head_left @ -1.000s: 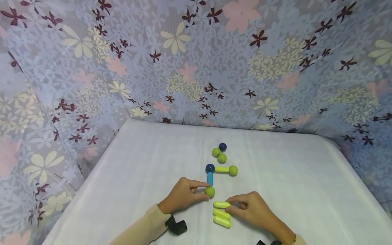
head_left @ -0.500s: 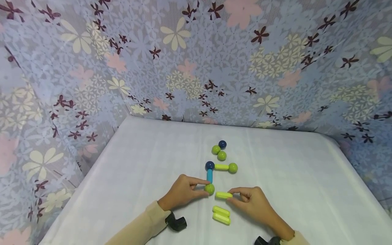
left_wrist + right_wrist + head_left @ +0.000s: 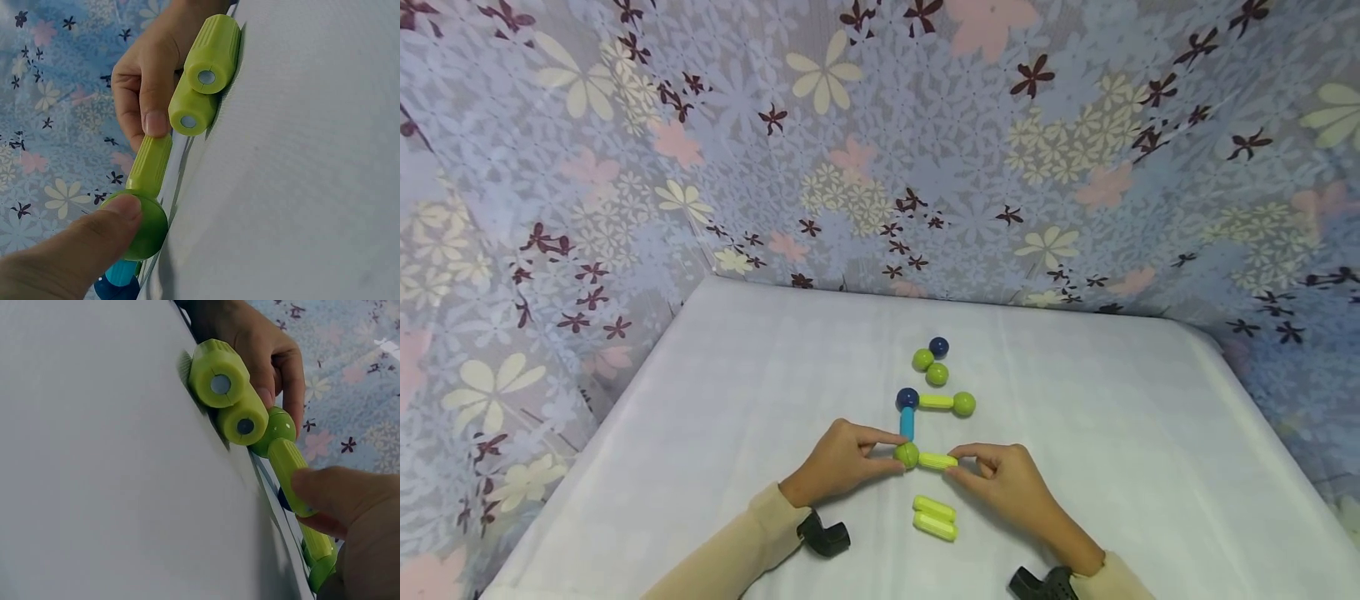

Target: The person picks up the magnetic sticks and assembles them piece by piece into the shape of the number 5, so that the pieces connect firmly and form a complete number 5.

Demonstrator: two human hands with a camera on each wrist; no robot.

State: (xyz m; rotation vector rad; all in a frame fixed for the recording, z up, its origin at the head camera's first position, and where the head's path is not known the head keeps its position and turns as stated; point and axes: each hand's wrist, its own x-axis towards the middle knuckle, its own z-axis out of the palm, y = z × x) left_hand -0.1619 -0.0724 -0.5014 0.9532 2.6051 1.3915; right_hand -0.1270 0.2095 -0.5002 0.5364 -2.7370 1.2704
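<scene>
Three views — one high, two low
Head camera looks down toward the table's (image 3: 760,367) far edge; both wrist cameras skim close along its surface, sharing the green ball (image 3: 907,455).

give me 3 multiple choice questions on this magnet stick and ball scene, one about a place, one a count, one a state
1. Where does the yellow-green stick in the right hand lie?
A. against the green ball
B. beside the far ball cluster
C. off the table

2. How many loose yellow-green sticks lie near the hands?
A. one
B. two
C. four

3. What is the left hand doing?
A. resting flat and open
B. pinching the green ball
C. holding a blue stick

Answers:
1 A, the stick's end meets the ball in the head view.
2 B, a pair lies side by side.
3 B, thumb and finger close on the ball.
</scene>
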